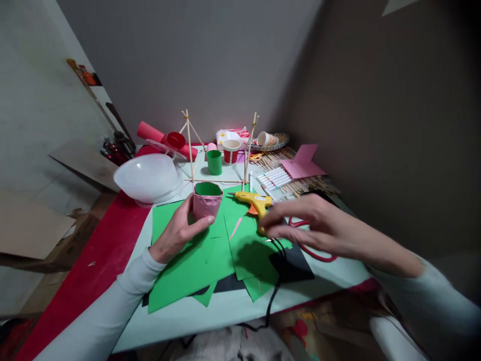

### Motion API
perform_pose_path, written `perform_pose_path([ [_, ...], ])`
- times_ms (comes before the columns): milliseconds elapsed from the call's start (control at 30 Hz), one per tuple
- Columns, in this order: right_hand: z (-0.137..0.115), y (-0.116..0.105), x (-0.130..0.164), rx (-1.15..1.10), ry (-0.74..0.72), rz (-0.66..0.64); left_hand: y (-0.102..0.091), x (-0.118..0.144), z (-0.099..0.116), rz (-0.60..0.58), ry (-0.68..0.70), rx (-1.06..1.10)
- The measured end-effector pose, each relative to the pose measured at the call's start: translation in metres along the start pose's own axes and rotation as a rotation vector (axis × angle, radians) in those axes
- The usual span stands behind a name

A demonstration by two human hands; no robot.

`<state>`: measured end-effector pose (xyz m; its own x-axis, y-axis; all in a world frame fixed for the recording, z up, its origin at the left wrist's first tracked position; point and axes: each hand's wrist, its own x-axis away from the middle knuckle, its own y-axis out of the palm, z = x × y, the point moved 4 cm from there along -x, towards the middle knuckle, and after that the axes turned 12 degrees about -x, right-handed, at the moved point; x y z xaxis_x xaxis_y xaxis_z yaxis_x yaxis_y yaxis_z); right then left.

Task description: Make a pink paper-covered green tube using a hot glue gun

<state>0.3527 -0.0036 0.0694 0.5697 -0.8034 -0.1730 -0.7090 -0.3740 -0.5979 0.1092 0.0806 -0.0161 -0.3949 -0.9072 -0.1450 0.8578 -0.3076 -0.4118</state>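
Note:
My left hand (184, 228) is closed around a small cup (207, 204) wrapped in crinkled pink paper, with a green inside. The cup is upright over the green sheets (184, 265). To the right, a yellow glue gun (253, 199) with an orange trigger lies with its nozzle pointing left, towards the cup. My right hand (296, 220) is at the gun's handle, slightly blurred, with thumb and fingers apart. Its fingertips overlap the handle in view; whether they touch it is unclear. Red-handled scissors (317, 253) lie partly hidden under this hand.
A stick frame (191, 145) stands behind the cup, with a green cup (214, 162) and a red-and-white cup (231, 152) near it. A translucent bowl (146, 175) is at left. Markers (274, 178), wooden sticks and folded pink paper (303, 161) lie at right. A black cord (271, 301) crosses the front edge.

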Motion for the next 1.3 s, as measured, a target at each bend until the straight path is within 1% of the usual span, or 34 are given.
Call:
perform_pose_path([
  [33,-0.002,-0.003,-0.012,0.062,-0.087,0.151,0.002,0.001,0.003,-0.002,0.023,-0.043],
  [67,-0.002,-0.002,-0.023,0.124,-0.162,0.254,0.004,0.001,0.005,-0.002,0.042,-0.086],
  [100,-0.002,0.002,-0.035,0.184,-0.231,0.292,0.006,0.001,0.006,0.002,0.056,-0.128],
  [133,-0.003,0.008,-0.045,0.225,-0.309,0.302,0.007,0.002,0.006,0.011,0.067,-0.166],
  [233,0.003,0.028,-0.070,0.292,-0.382,0.257,0.010,0.002,0.005,0.063,0.089,-0.269],
  [300,0.009,0.038,-0.079,0.325,-0.359,0.248,0.011,0.002,0.003,0.114,0.100,-0.328],
  [400,0.015,0.042,-0.086,0.325,-0.327,0.249,0.012,0.002,0.001,0.166,0.112,-0.391],
  [500,0.020,0.039,-0.087,0.311,-0.343,0.219,0.007,0.002,0.000,0.176,0.152,-0.398],
  [567,0.023,0.037,-0.088,0.310,-0.367,0.190,-0.001,0.003,0.005,0.208,0.232,-0.388],
  [667,0.028,0.040,-0.088,0.324,-0.421,0.143,-0.013,0.009,0.018,0.300,0.479,-0.483],
  [700,0.031,0.043,-0.088,0.332,-0.441,0.122,-0.015,0.010,0.021,0.307,0.562,-0.524],
  [733,0.034,0.046,-0.088,0.342,-0.460,0.100,-0.016,0.012,0.024,0.292,0.622,-0.557],
  [767,0.037,0.050,-0.088,0.353,-0.474,0.079,-0.015,0.012,0.024,0.259,0.655,-0.574],
  [833,0.044,0.056,-0.087,0.371,-0.487,0.050,-0.012,0.011,0.024,0.180,0.681,-0.582],
  [900,0.050,0.059,-0.086,0.378,-0.480,0.039,-0.010,0.010,0.024,0.127,0.691,-0.607],
  [1100,0.053,0.056,-0.080,0.347,-0.427,0.002,-0.010,0.009,0.027,0.084,0.728,-0.667],
  [1300,0.056,0.060,-0.081,0.305,-0.433,-0.037,-0.012,0.007,0.021,0.044,0.775,-0.656],
])
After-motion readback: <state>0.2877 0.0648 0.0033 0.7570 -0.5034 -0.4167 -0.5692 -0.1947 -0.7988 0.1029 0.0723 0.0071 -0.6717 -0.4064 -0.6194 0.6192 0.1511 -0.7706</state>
